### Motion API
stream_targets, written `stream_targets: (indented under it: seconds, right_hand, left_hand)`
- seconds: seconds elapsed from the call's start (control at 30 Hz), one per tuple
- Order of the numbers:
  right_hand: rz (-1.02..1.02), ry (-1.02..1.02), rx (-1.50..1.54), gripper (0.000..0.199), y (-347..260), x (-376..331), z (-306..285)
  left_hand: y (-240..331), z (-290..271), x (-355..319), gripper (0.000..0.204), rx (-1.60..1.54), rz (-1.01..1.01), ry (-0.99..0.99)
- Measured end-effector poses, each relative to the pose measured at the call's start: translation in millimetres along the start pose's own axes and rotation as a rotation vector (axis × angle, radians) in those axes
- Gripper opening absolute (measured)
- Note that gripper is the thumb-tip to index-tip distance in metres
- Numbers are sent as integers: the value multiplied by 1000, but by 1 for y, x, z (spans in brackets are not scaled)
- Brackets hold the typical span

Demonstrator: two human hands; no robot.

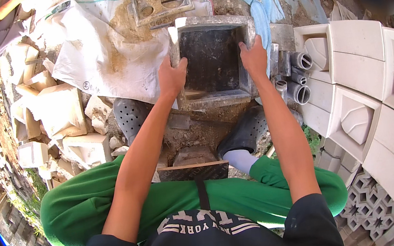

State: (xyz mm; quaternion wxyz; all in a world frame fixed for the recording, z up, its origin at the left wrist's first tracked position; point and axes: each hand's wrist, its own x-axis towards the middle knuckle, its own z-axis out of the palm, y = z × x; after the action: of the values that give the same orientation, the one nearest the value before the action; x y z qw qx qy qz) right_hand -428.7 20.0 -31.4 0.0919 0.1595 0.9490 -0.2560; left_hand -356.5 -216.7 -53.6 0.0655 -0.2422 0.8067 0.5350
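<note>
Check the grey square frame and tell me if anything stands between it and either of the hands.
Nothing visible does. The left hand grips the left wall of the grey square frame, and the right hand grips its right wall. The white cloth lies off to the left.
</note>
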Motion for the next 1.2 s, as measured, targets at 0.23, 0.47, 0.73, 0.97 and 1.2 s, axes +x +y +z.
stream_targets:
  seconds: [0.23, 0.47, 0.73, 0.97, 1.2]
  right_hand:
    - [5, 86, -27, 57, 2, -1, -2]
    - [56, 82, 99, 71, -21, -6, -4]
    - [-797, 91, -289, 83, -88, 15, 21]
    - [-742, -324, -521, 45, -127, 58, 47]
    - [-844, -281, -443, 30, -123, 64, 46]
  left_hand:
    - [10, 8, -4, 34, 42, 80, 62]
    - [-8, 6, -1, 38, 80, 59, 93]
    - [13, 3, 2, 51, 194, -26, 56]
    - [22, 1, 18, 50, 1, -16, 52]
    - [22, 0, 19, 49, -1, -38, -30]
